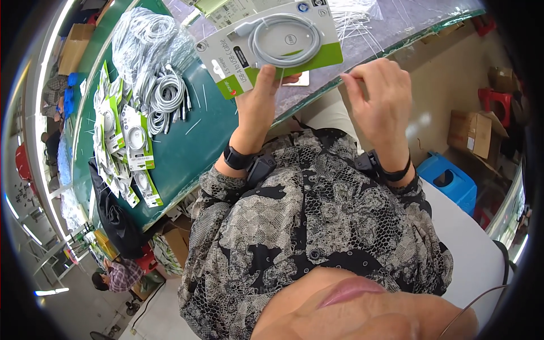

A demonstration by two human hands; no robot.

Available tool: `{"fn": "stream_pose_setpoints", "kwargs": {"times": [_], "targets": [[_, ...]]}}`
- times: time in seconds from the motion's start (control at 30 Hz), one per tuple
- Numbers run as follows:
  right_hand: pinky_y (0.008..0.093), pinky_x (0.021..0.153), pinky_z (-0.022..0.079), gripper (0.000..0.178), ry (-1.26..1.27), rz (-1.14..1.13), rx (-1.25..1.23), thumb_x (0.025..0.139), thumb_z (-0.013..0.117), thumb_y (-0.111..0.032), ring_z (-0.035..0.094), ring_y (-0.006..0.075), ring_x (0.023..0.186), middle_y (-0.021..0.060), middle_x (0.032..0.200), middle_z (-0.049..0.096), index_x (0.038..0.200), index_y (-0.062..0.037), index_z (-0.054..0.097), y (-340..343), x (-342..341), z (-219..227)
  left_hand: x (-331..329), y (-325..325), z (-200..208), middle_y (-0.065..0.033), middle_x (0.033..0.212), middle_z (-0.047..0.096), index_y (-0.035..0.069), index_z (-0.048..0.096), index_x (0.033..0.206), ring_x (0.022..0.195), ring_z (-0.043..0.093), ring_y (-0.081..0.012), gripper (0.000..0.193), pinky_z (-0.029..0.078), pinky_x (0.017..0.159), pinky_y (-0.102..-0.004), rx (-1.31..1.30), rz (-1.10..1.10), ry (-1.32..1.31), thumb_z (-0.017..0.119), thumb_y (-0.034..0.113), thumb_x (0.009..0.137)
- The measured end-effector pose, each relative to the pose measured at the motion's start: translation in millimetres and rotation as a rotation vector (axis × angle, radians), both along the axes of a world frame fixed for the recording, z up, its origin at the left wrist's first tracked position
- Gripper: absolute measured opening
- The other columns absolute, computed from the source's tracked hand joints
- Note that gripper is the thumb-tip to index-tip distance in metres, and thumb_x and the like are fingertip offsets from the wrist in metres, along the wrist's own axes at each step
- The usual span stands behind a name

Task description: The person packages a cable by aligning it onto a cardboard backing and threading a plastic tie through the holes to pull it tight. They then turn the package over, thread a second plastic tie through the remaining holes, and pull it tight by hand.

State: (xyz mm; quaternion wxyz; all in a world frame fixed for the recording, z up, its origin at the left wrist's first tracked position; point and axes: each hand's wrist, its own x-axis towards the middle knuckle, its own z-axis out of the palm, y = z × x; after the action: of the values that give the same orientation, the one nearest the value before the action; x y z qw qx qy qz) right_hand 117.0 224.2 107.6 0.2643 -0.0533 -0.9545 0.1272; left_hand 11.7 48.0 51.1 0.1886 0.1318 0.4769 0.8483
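My left hand (pixel 256 105) holds a white and green cable packaging card (pixel 333 52) by its lower edge, thumb on the front. A coiled white USB cable (pixel 283 60) lies against the card's face. A thin white strand hangs below the card near my thumb. To the right, apart from the card, my right hand (pixel 384 102) is raised with thumb and forefinger pinched together. Whatever may be between those fingertips is too small to make out.
On the green tabletop (pixel 195 144) at left lie a pile of carded cables (pixel 113 133), loose coiled cables (pixel 168 96) and a plastic-wrapped cable bundle (pixel 144 39). Thin white ties (pixel 362 28) are scattered at the far right. A blue stool (pixel 450 184) and cardboard box (pixel 471 133) stand at right.
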Motion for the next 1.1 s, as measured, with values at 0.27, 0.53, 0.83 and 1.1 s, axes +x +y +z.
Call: {"fn": "stream_pose_setpoints", "kwargs": {"times": [0.27,0.53,0.83,1.1], "targets": [[0.0380,0.088,0.037,0.029,0.235,0.364,-0.131,0.075,0.070,-0.009,0.056,0.0223,0.093,0.0027,0.097,0.063,0.102,-0.0096,0.060,-23.0,-41.0,-20.6,12.8,-4.1,-15.1,-0.0162,0.113,0.058,-0.007,0.045,0.121,0.094,0.064,-0.0278,0.033,0.057,0.080,-0.0393,-0.193,-0.034,-0.015,0.051,0.011,0.094],[0.0396,0.093,0.035,0.029,0.258,0.463,-0.249,0.074,0.069,-0.005,0.056,0.0214,0.091,0.0027,0.094,0.063,0.102,-0.0090,0.061,-17.0,-48.4,-37.9,15.4,-7.8,6.1,-0.0167,0.110,0.060,-0.007,0.049,0.118,0.096,0.063,-0.0262,0.028,0.055,0.087,-0.0401,0.040,-0.117,-0.230,0.053,0.004,0.092],[0.0417,0.098,0.035,0.028,0.244,0.563,-0.145,0.072,0.068,-0.004,0.056,0.0200,0.092,0.0018,0.095,0.062,0.100,-0.0092,0.064,-12.2,-47.2,-54.5,21.1,-7.8,-7.1,-0.0141,0.111,0.060,-0.004,0.049,0.120,0.096,0.063,-0.0241,0.029,0.055,0.083,-0.0378,0.103,-0.119,-0.356,0.053,0.007,0.094],[0.0456,0.103,0.032,0.032,0.202,0.550,-0.149,0.071,0.068,-0.003,0.057,0.0179,0.091,-0.0007,0.095,0.062,0.102,-0.0096,0.065,-24.5,-37.5,-51.1,25.8,-12.6,-19.3,-0.0114,0.111,0.060,0.000,0.050,0.121,0.098,0.062,-0.0216,0.027,0.054,0.084,-0.0379,0.103,-0.098,-0.357,0.051,0.012,0.096]]}}
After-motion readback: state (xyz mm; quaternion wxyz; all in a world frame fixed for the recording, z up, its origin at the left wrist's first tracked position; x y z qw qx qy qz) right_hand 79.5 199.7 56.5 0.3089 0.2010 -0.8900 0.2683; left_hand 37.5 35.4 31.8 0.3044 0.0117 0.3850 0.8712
